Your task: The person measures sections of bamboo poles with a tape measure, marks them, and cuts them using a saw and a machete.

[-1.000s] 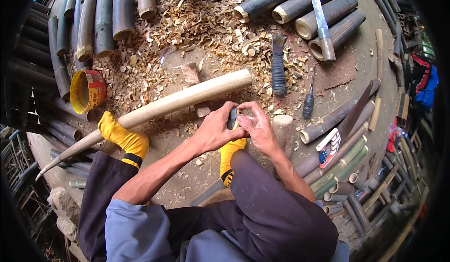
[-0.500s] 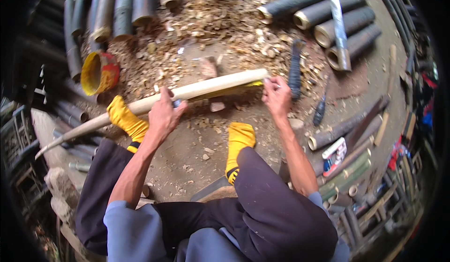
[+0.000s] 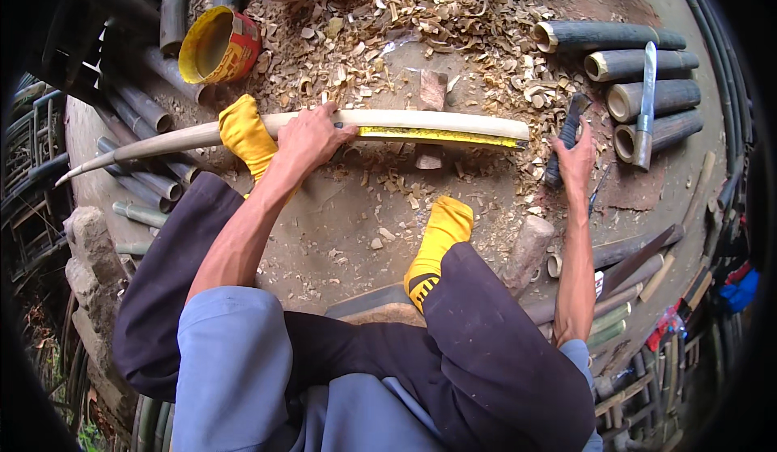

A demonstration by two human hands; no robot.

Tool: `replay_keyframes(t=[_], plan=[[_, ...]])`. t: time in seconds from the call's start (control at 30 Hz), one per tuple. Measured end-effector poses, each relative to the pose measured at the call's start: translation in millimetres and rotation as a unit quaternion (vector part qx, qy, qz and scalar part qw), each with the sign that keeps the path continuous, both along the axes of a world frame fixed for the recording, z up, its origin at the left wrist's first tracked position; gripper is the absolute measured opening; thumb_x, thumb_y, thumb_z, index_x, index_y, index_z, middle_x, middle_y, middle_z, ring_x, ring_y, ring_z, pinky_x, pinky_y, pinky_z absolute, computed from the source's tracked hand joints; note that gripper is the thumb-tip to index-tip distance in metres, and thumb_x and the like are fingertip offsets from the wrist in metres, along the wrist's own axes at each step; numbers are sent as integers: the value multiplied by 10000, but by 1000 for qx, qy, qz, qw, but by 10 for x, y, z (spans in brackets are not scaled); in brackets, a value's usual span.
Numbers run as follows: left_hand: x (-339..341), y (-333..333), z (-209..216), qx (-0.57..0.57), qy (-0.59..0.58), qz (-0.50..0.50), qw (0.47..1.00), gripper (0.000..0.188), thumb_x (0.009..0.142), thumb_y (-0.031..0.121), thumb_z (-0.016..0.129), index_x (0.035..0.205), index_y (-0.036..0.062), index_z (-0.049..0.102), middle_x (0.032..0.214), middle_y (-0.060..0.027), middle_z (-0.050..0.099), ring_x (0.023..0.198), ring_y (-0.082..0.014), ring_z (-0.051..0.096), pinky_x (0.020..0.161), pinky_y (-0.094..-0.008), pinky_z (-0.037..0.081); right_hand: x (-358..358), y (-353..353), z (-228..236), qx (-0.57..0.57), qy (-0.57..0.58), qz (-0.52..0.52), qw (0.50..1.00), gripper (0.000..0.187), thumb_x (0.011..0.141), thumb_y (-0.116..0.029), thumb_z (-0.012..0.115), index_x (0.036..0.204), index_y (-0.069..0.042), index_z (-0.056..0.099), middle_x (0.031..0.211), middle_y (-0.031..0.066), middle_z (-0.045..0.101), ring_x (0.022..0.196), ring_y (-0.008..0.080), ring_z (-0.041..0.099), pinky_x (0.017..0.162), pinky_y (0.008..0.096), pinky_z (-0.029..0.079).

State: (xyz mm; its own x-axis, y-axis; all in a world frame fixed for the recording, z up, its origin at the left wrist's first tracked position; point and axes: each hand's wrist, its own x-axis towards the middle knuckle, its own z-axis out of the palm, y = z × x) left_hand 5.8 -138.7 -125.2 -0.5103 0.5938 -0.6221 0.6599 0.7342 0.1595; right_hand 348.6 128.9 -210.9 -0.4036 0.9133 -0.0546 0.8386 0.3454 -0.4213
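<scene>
Right hand [image 3: 577, 161] touches dark tool [image 3: 571, 128] between shavings [image 3: 486, 55] and tubes [image 3: 623, 65]

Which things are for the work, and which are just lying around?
Seemingly in use:
pale pole, under the left hand
yellow measuring tape, along the pole
black tool, at the right hand

Lying about:
red-and-yellow tub
knife across bamboo
wood shavings

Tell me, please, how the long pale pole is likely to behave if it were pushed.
The pole would probably stay stiff, given its thickness. Its rounded sides might let it roll if the left hand and yellow-socked foot lifted away. The right end probably weighs more, since the left tapers thin.
</scene>
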Motion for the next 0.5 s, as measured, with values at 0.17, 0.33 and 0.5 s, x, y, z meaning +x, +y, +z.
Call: replay_keyframes(t=[0.17,0.33,0.5], plan=[[47,12,26,-4,-2,39,999,603,796,495,591,1216,63,567,1009,-224,649,972,-360,621,855,-439,476,247,42,204,-247,251,-185,917,673,728,-57,608,1351,7,362,849,101,594,625,192,582,562,284,505],[-9,-8,-4,0,-27,33,999,594,791,486,599,1203,58,574,993,-235,647,960,-364,621,845,-431,481,-108,-519,872,-295,474,-171,812,268,854,-118,553,1080,-4,467,762,84,553,604,161,577,530,289,532],[-3,15,-5,21,-29,35,999,487,807,440,615,1086,40,620,925,-231,656,901,-370,638,789,-465,506,-682,-910,1129,-367,371,5,853,205,882,-136,545,1042,-20,491,746,62,574,585,128,581,522,262,518]])
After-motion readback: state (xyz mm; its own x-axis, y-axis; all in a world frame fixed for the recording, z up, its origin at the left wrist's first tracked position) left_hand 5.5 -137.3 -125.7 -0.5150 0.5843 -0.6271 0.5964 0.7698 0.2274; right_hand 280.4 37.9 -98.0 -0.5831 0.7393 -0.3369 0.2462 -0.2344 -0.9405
